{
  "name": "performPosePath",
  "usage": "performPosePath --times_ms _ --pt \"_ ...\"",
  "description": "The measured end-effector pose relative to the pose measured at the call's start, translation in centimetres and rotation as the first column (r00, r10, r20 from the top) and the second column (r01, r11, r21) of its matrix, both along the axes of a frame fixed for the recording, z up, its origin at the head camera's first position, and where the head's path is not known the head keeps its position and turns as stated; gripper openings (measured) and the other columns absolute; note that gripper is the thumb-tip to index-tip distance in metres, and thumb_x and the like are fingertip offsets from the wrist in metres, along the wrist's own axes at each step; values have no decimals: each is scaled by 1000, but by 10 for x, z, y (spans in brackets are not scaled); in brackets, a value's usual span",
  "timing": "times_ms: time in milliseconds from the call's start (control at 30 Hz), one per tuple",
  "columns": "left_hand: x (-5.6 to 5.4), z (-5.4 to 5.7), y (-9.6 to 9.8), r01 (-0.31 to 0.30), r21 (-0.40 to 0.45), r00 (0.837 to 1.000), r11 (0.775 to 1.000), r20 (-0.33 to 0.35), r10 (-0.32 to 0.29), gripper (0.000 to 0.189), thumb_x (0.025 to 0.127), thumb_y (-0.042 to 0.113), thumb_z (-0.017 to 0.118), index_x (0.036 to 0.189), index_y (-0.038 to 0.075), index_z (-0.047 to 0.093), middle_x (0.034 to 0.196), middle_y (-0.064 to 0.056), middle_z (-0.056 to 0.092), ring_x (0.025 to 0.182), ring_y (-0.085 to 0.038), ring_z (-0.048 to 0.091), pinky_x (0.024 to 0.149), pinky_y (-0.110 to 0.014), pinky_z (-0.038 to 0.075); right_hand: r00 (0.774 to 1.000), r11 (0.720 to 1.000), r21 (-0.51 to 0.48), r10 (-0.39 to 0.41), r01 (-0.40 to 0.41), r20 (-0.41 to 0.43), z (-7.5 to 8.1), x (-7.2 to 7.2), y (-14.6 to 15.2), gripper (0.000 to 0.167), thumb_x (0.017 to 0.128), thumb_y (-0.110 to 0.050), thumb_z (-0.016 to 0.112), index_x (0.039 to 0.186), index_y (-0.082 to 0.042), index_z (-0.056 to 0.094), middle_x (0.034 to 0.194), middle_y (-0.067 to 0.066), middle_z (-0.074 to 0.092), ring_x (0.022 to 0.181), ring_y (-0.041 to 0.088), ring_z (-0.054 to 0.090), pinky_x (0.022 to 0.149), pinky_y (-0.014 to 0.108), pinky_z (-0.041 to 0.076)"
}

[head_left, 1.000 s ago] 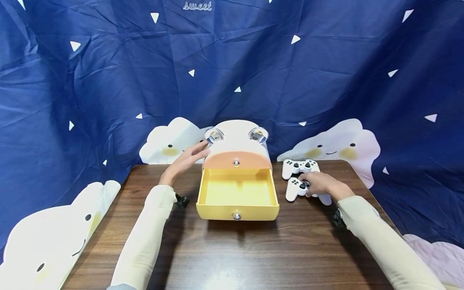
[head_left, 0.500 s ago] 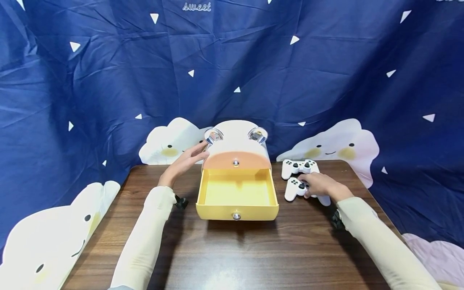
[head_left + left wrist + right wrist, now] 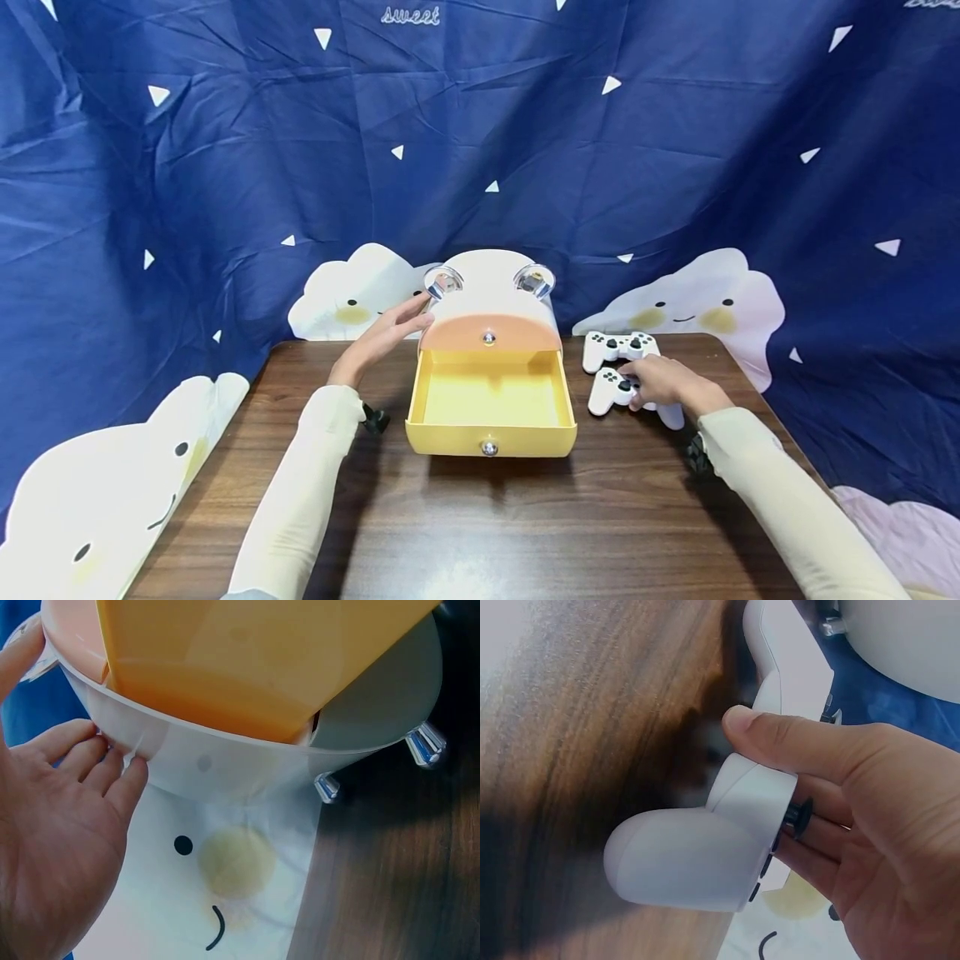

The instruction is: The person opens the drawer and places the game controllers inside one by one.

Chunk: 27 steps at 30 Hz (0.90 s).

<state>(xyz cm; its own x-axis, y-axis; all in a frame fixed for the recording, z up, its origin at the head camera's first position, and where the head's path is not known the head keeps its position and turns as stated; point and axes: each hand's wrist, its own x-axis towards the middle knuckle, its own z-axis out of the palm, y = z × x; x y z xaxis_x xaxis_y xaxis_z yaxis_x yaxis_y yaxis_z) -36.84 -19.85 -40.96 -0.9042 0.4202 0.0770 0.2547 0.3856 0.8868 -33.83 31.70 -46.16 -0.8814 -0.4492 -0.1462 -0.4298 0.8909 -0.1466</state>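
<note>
My left hand (image 3: 382, 335) rests its straight fingertips (image 3: 90, 754) against the left side of a white drawer box (image 3: 491, 287). The box has a peach upper drawer (image 3: 457, 333), pushed in, and a yellow lower drawer (image 3: 491, 400) pulled far out with a bare inside. To the right of the box, my right hand (image 3: 663, 383) grips the nearer white game controller (image 3: 603, 392) by its middle. In the right wrist view the thumb (image 3: 780, 739) lies along that controller's front edge, with the other fingers on its far side. Another white game controller (image 3: 622, 344) lies just behind.
Two silver round pieces (image 3: 534, 281) stick up from the box top, and small silver feet (image 3: 426, 745) hold it off the brown wooden table (image 3: 480, 533). A blue curtain (image 3: 480, 125) with printed clouds hangs close behind the table.
Both hands, the drawer box and the controllers hold their places. Only a very slight shift of the head view shows.
</note>
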Motion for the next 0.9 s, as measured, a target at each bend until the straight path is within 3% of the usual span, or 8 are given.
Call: performPosePath --times_ms 200,333,533,733,900 --pt "0 0 0 -7 -10 1000 1000 12 8 78 105 56 59 169 22 32 176 0 30 164 -27 26 134 -54 22 999 1000 13 -26 26 -19 14 1 1 71 74 -28 95 135 -3 72 124 24 74 107 39 71 92 61 57" --pt "0 0 0 -13 -14 1000 1000 3 13 77 105 55 60 169 22 34 176 1 31 164 -27 26 134 -54 22 998 1000 18 -8 9 -54 26 5 0 69 74 -31 95 134 -6 74 108 15 76 91 29 67 80 56 57" --pt "1 1 -1 -19 -22 1000 1000 -20 19 73 105 54 59 168 24 36 176 0 31 163 -28 28 133 -55 24 992 1000 9 11 -10 -125 48 12 -4 67 71 -35 95 130 -8 77 96 9 74 84 26 66 75 56 56" --pt "1 1 -1 -8 -17 1000 1000 -26 7 73 106 52 58 168 23 35 176 -2 31 163 -30 28 133 -56 24 984 997 8 71 -71 -162 71 16 -9 48 72 -34 95 113 -13 80 69 -5 54 66 18 50 59 41 44" --pt "0 0 0 -7 -14 999 1000 -31 7 72 106 52 58 168 22 36 175 -2 32 163 -28 28 133 -55 23 983 997 -2 81 -83 -166 86 19 -14 48 72 -36 95 113 -16 81 72 -8 59 67 16 53 62 42 47"
